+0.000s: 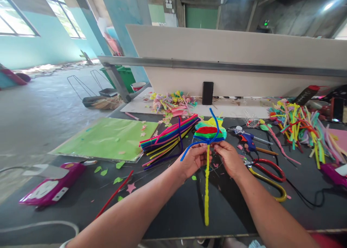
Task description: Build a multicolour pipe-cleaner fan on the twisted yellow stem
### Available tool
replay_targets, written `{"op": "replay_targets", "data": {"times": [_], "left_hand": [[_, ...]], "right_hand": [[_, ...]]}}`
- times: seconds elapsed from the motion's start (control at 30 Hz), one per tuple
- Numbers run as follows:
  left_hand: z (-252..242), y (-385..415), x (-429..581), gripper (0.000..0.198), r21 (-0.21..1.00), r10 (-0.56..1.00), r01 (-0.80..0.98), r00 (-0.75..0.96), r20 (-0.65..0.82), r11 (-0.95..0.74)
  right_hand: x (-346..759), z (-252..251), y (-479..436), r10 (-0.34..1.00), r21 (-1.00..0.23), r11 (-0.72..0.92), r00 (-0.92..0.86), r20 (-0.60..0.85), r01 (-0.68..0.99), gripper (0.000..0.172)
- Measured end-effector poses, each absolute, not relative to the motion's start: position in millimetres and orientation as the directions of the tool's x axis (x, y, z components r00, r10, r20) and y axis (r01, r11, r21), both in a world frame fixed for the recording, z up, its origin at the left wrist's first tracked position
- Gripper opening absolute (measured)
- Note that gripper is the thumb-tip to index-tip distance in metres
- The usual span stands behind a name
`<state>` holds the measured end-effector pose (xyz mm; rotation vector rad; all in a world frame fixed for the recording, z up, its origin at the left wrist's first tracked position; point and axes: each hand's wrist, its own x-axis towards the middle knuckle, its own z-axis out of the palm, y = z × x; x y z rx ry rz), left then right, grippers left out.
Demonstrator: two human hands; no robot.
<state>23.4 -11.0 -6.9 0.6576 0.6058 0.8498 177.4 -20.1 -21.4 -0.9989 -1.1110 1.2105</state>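
A pipe-cleaner figure (209, 136) is held up between my two hands. Its wide head has yellow, turquoise, red, green and blue bands, and a fuzzy yellow stem (206, 193) hangs straight down from it. At the joint, a blue pipe cleaner (216, 122) crosses, one loose end pointing up and the other bending down to the left. My left hand (193, 158) is closed around the top of the stem. On the other side, my right hand (227, 157) pinches the figure just under its head; the fingertips are partly hidden.
Left of my hands lie a bundle of pipe cleaners (165, 143), a green sheet (108, 137) and a purple glue-gun-like device (52, 184). Scissors (271, 168) and a blue-handled tool (247, 140) are to the right. Behind stand a phone (207, 93) and a white board (230, 45).
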Motion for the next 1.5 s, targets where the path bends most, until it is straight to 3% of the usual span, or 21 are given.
{"op": "replay_targets", "data": {"times": [0.2,0.37,0.5,0.63,0.9,0.97,1.07,1.2,1.3,1.4,1.5], "left_hand": [[-1.9,-17.1,26.1,0.014,0.716,0.845,-0.516,0.498,-0.195,0.469],[-0.2,-19.6,24.0,0.016,0.705,0.79,-0.502,0.598,-0.136,0.501],[13.4,-22.4,19.1,0.032,0.661,0.668,-0.488,0.744,-0.028,0.57],[18.6,-23.4,17.2,0.048,0.626,0.592,-0.45,0.805,-0.023,0.636],[7.6,-32.5,25.6,0.018,0.723,0.684,-0.416,0.722,-0.107,0.552],[9.9,-33.8,26.3,0.016,0.722,0.695,-0.424,0.711,-0.109,0.547],[12.2,-32.2,26.4,0.017,0.713,0.722,-0.458,0.685,-0.098,0.531],[9.8,-28.7,26.4,0.022,0.743,0.748,-0.447,0.655,-0.107,0.498],[8.5,-28.0,26.1,0.023,0.756,0.751,-0.434,0.651,-0.114,0.491],[7.7,-26.8,25.1,0.019,0.76,0.764,-0.441,0.636,-0.109,0.477],[5.0,-23.9,24.0,0.019,0.774,0.787,-0.462,0.613,-0.074,0.432]], "right_hand": [[180.1,-6.8,-26.3,0.998,-0.942,0.015,-0.049,0.034,-0.335,0.016],[190.5,0.0,-23.3,0.997,-0.892,0.025,-0.051,0.054,-0.452,0.019],[196.2,-0.8,-18.9,0.999,-0.854,-0.029,0.0,-0.035,-0.52,0.017],[199.6,-1.7,-18.1,1.0,-0.837,-0.024,-0.006,-0.025,-0.547,0.019],[196.1,-5.0,-27.0,0.962,-0.872,-0.118,-0.272,0.018,-0.475,0.034],[192.9,-3.6,-27.2,0.972,-0.877,-0.083,-0.233,0.034,-0.473,0.03],[187.7,0.6,-25.8,0.992,-0.882,0.096,-0.031,0.124,-0.461,0.026],[185.4,6.1,-24.9,0.923,-0.877,0.376,0.204,0.326,-0.299,0.028],[189.0,9.2,-28.5,0.839,-0.854,0.515,0.252,0.483,-0.075,0.017],[194.5,12.7,-35.0,0.746,-0.752,0.616,0.132,0.653,0.234,0.013],[198.0,13.8,-39.0,0.692,-0.615,0.675,-0.062,0.719,0.409,0.024]]}}
